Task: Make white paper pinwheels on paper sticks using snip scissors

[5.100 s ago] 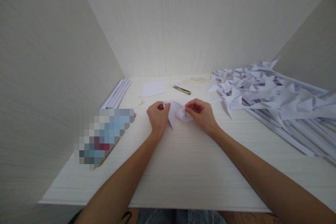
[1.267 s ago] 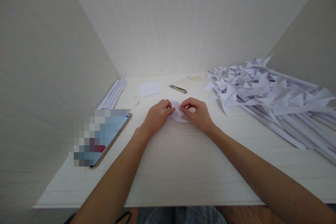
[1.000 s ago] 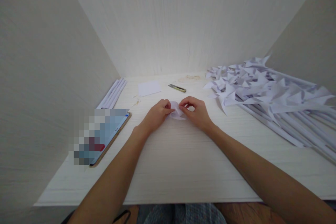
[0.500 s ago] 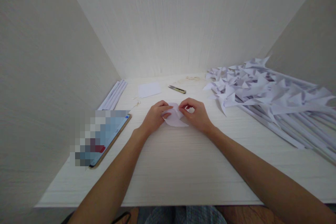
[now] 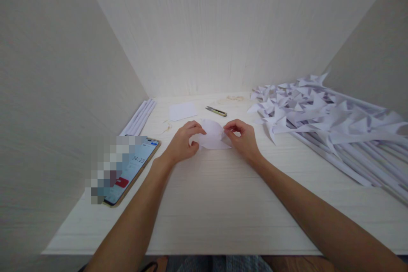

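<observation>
A pale wooden table (image 5: pixel 223 212) stands inside a white alcove, with walls on the left, the back and the right. Going from left to right: a phone (image 5: pixel 132 170) lies near the left edge, and behind it, in the back left corner, some rolled paper sticks (image 5: pixel 140 115) lie along the wall. A small flat paper square (image 5: pixel 182 111) and a pair of thread snips (image 5: pixel 216 111) lie near the back edge.

In the middle of the table the left hand (image 5: pixel 181 144) and the right hand (image 5: pixel 244 138) hold between them a white paper piece (image 5: pixel 212 136), which is curved and partly folded. The left fingers (image 5: pixel 196 126) are curled around its left side, thumb below and the others above. The right fingertips (image 5: pixel 228 128) pinch its right edge narrowly, almost closed. The paper rests low, touching or just above the table; I cannot tell which.

To do this fold well, I think both hands should keep the paper tight, bring the corners exactly to the centre, and press without crushing the curves.

Along the right edge a big pile of finished paper pinwheels (image 5: pixel 318 114) lies on its sticks.
</observation>
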A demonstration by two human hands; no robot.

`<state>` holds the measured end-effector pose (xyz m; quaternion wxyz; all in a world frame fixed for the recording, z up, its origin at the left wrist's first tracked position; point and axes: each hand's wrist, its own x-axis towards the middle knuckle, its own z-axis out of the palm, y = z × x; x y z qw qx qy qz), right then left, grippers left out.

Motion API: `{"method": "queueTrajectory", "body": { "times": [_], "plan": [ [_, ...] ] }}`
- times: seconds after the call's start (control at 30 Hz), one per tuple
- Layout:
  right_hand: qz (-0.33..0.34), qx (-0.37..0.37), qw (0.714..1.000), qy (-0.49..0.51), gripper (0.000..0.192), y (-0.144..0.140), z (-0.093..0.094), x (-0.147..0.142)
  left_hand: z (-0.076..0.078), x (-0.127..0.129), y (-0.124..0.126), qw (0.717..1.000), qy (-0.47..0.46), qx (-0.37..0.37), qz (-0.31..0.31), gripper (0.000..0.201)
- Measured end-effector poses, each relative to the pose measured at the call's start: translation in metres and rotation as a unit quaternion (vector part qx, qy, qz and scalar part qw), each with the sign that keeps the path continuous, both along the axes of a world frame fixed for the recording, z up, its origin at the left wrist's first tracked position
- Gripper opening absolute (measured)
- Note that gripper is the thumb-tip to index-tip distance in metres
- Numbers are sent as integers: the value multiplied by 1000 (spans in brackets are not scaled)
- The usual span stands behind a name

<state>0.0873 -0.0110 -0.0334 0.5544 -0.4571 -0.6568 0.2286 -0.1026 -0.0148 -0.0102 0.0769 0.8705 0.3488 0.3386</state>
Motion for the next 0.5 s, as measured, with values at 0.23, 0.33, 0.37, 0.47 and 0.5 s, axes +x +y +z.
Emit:
{"method": "queueTrajectory", "body": {
  "times": [0.23, 0.33, 0.37, 0.47, 0.5],
  "plan": [
    [0, -2, 1000, 8, 9, 1, -1, 0, 11, 2, -2, 971, 237, -22, -5, 21],
    [0, -5, 1000, 6, 8, 1, -1, 1, 8, 4, 0, 969, 243, -39, -8, 18],
    [0, -5, 1000, 6, 8, 1, -1, 1, 7, 6, 0, 975, 218, -51, -9, 17],
    [6, -9, 1000, 11, 7, 1, -1, 0, 3, 10, -1, 990, 90, -111, -1, 12],
    [10, -11, 1000, 13, 7, 0, -1, 0, 2, 13, -2, 989, 42, -141, 15, 10]
  ]
}}
